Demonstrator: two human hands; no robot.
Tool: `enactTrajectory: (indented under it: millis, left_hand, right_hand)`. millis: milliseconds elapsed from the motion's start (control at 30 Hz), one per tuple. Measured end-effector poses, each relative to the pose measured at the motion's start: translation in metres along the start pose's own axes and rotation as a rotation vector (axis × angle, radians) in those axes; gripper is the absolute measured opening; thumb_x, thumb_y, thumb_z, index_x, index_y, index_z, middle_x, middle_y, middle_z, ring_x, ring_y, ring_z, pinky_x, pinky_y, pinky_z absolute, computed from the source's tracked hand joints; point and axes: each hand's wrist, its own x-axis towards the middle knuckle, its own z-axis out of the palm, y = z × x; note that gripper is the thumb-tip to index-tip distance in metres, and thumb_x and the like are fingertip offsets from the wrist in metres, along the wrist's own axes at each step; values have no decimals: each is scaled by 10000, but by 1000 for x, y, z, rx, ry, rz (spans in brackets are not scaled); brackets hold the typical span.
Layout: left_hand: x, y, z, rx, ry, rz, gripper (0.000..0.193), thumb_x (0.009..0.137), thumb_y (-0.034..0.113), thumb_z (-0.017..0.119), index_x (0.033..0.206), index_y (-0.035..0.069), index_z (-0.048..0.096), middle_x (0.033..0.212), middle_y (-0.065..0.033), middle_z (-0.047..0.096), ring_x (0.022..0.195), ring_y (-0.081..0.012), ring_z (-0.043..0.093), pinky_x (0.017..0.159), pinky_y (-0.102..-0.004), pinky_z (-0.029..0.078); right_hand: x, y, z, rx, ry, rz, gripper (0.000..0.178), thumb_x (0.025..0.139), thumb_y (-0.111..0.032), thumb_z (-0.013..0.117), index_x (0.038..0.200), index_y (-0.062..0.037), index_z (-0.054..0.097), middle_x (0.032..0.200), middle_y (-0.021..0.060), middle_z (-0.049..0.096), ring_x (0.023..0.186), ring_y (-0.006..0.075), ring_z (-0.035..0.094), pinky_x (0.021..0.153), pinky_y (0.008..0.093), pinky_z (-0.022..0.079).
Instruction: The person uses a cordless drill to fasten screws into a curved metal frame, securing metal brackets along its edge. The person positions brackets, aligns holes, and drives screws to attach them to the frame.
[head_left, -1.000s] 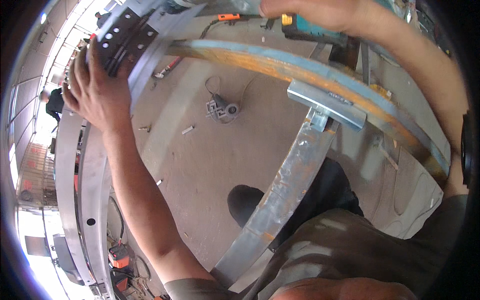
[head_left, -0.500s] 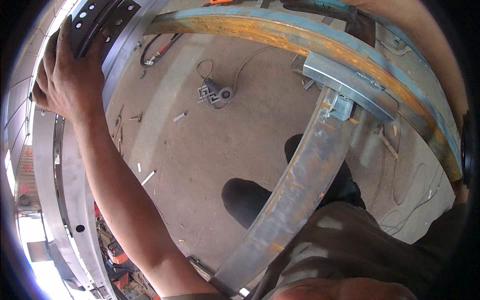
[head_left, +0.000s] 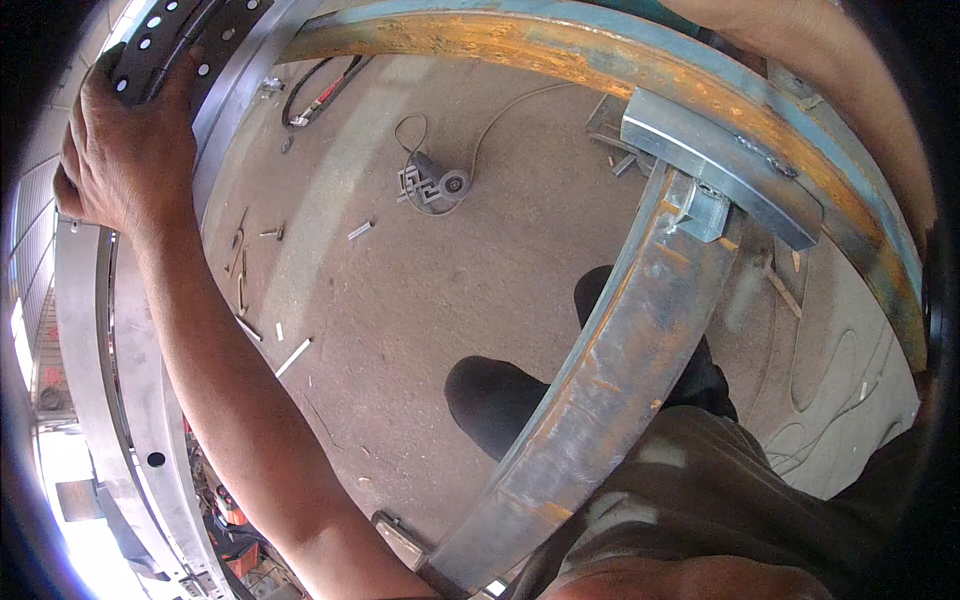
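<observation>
At the upper left, my left hand [head_left: 135, 150] grips the near end of a large black hinge [head_left: 222, 40] with several round screw holes and a barrel down its middle. Its thumb lies along the plate while the fingers curl over the far-left edge, partly hidden. The hinge lies against a grey metal frame [head_left: 155, 350]. My right forearm [head_left: 850, 70] runs up the right side to the top edge; its hand is out of view. A sliver of a teal thing [head_left: 668, 10] shows there, too little to name.
A rusty curved-looking beam [head_left: 480, 45] crosses the top. A steel beam [head_left: 620, 350] with a shiny bar [head_left: 715, 165] on its end reaches toward me. On the floor lie an angle grinder [head_left: 440, 182], a cable [head_left: 520, 98] and metal scraps [head_left: 295, 357].
The view has shifted slightly, and the hinge sits a little higher in the picture. My left hand keeps its grip. My right arm has moved further out at the top.
</observation>
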Motion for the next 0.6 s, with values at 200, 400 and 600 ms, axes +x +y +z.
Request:
enactTrajectory:
  millis: [200, 400, 600]
  left_hand:
    - [1, 0, 0, -4, -2, -26, 856, 721, 789, 767, 1342, 209, 671, 1317, -58, 700, 1326, -293, 570, 1132, -536, 251]
    - [1, 1, 1, 0, 6, -17, 814, 730, 759, 783, 1327, 219, 667, 1316, -55, 700, 1329, -278, 572, 1134, -560, 256]
    - [-1, 10, -6, -47, -22, -91, 747, 750, 692, 819, 1312, 226, 663, 1312, -35, 697, 1349, -261, 551, 1150, -567, 238]
  right_hand:
    - [4, -6, -10, 156, -100, 223, 344, 937, -403, 662, 1046, -94, 769, 961, 88, 758, 904, 225, 690, 866, 359, 521]
    - [5, -8, 5, 156, -40, 217, 318, 942, -350, 652, 1070, -74, 744, 950, 96, 746, 900, 225, 682, 837, 375, 532]
    - [14, 1, 5, 415, -117, 194, 326, 953, -225, 646, 1218, -35, 644, 1097, 93, 709, 1010, 235, 649, 917, 413, 533]
